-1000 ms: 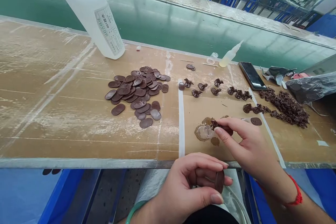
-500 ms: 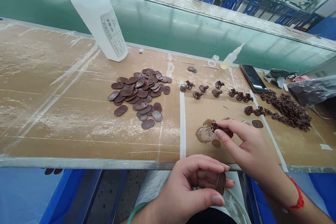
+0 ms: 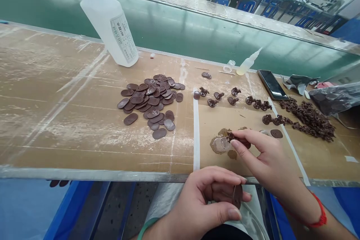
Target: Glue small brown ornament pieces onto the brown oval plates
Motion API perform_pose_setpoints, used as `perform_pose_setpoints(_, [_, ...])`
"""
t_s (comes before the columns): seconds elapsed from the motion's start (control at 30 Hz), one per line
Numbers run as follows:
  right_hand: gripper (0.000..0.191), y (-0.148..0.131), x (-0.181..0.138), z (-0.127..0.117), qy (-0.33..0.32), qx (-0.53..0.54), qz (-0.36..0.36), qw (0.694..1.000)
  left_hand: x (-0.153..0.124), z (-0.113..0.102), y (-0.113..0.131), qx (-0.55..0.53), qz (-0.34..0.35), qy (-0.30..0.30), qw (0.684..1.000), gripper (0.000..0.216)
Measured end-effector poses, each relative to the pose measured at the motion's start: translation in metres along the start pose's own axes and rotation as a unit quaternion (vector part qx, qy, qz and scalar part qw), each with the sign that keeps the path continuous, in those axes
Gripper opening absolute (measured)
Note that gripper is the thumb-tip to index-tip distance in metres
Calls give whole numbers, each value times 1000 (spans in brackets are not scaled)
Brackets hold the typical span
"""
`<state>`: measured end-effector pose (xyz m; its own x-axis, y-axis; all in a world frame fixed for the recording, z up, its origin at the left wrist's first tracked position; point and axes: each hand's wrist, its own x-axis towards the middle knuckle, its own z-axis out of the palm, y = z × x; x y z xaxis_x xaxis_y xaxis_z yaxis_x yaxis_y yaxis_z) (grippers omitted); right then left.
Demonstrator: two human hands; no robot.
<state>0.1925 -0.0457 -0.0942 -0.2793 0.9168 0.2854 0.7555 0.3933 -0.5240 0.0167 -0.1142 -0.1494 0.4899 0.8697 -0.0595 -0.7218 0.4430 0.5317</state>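
My left hand (image 3: 209, 198), at the table's front edge, is closed on a brown oval base plate (image 3: 237, 196) held on its edge. My right hand (image 3: 261, 153) pinches a small dark brown figurine (image 3: 230, 136) between thumb and forefinger, its shape partly hidden by the fingers. That piece is over or at small clear round dishes (image 3: 221, 144) ringed by wet-looking stains on the cardboard. Just right of the right hand lies another brown oval plate (image 3: 276, 133). Beyond the hands stand small brown horse-like figures on bases (image 3: 234, 100), several of them spread in loose rows.
A heap of brown oval plates (image 3: 153, 99) lies left of a white tape strip (image 3: 196, 131). Behind it leans a large white bottle (image 3: 112, 30). A small dropper bottle (image 3: 249, 62), a phone (image 3: 272, 84), a pile of loose brown figures (image 3: 312, 120) and a plastic bag (image 3: 337, 95) are at right.
The whole view has shifted very slightly. Both hands keep nearly the same pose and hold the same pieces.
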Motion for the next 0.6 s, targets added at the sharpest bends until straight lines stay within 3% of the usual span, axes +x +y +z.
perform_pose_setpoints(0.6, [11, -1, -1, -3, 19, 29, 55, 998, 1, 0, -3, -11, 21, 2, 1000, 36])
